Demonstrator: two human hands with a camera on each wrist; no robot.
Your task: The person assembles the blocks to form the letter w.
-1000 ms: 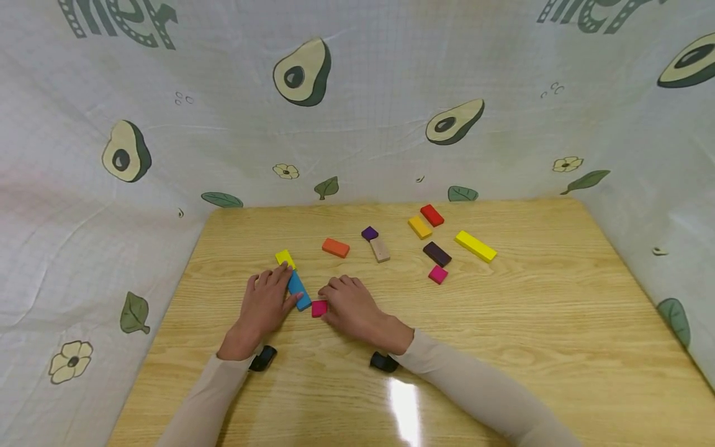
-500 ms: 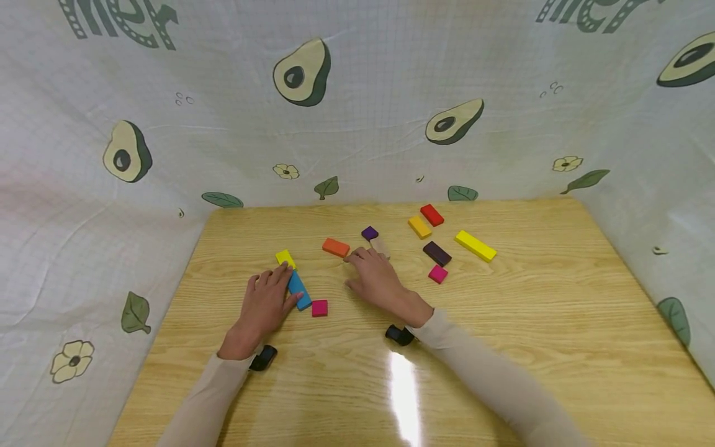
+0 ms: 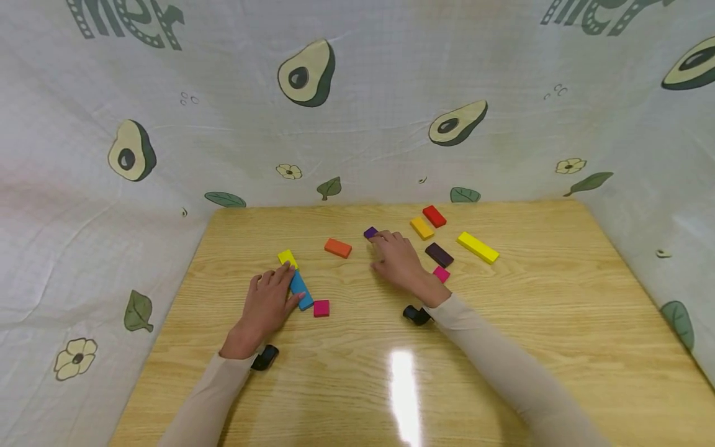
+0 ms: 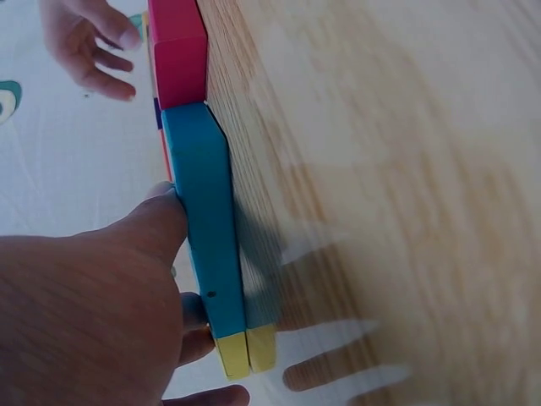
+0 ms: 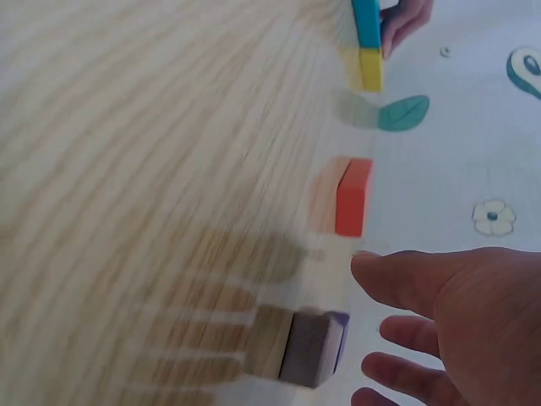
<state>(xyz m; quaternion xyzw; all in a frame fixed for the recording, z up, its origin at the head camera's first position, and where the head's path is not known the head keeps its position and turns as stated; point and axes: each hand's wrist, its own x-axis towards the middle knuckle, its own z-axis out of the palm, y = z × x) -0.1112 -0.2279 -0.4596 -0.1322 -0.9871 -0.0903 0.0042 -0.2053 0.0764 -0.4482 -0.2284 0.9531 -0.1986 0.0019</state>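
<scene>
My left hand (image 3: 270, 301) rests on the blue block (image 3: 301, 290), thumb on its near end and fingertips where it meets a yellow block (image 3: 287, 258). In the left wrist view the thumb lies against the blue block (image 4: 207, 220). A pink square block (image 3: 321, 308) sits at the blue block's near end. My right hand (image 3: 399, 261) hovers over a plain wooden block (image 5: 306, 348), hidden under it in the head view. In the right wrist view the thumb and fingers stand apart from that block, with nothing held. A purple block (image 3: 371, 232) touches its far end.
An orange block (image 3: 337, 248) lies between the hands. To the right are a dark block (image 3: 439, 254), another pink block (image 3: 441, 274), an amber block (image 3: 422, 228), a red block (image 3: 434, 216) and a long yellow block (image 3: 477, 248). Patterned cloth (image 3: 380, 124) hangs behind the table.
The right hand has let go of the pink square by the blue block and moved away and rightward over the wooden block. The left hand has stayed put.
</scene>
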